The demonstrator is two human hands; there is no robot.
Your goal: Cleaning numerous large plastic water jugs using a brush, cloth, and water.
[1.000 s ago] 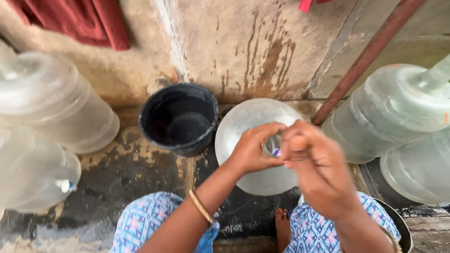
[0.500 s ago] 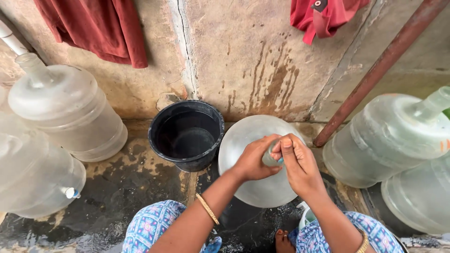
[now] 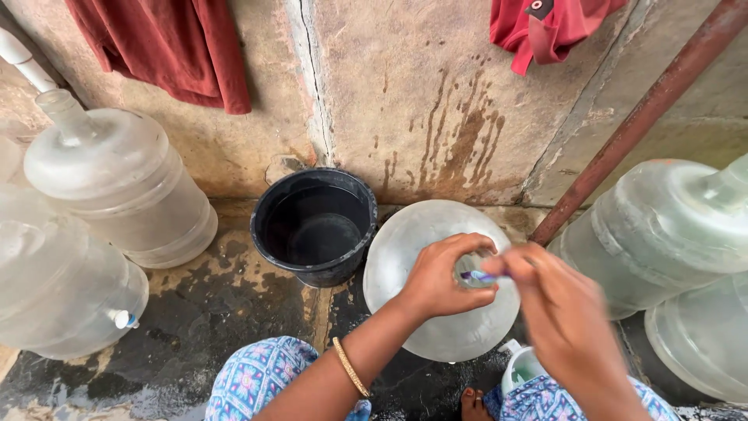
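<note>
A large clear water jug point(image 3: 405, 257) stands upright between my knees, seen from above. My left hand point(image 3: 444, 277) grips its neck, fingers wrapped around the mouth. My right hand point(image 3: 557, 316) is blurred with motion and pinches a thin purple-handled tool point(image 3: 481, 275) whose end goes into the jug's mouth. A gold bangle point(image 3: 351, 366) sits on my left forearm.
A black bucket point(image 3: 269, 222) holding a little water stands left of the jug, against the stained wall. Several other clear jugs lie at the left point(image 3: 117, 187) and right point(image 3: 662, 226). A rusty pipe point(image 3: 639, 117) leans at the right. Red cloths point(image 3: 171, 47) hang above.
The view has tilted up, showing more wall and cloths. My right hand has shifted slightly right and is moving the thin tool at the jug's mouth; my left hand keeps its grip.
</note>
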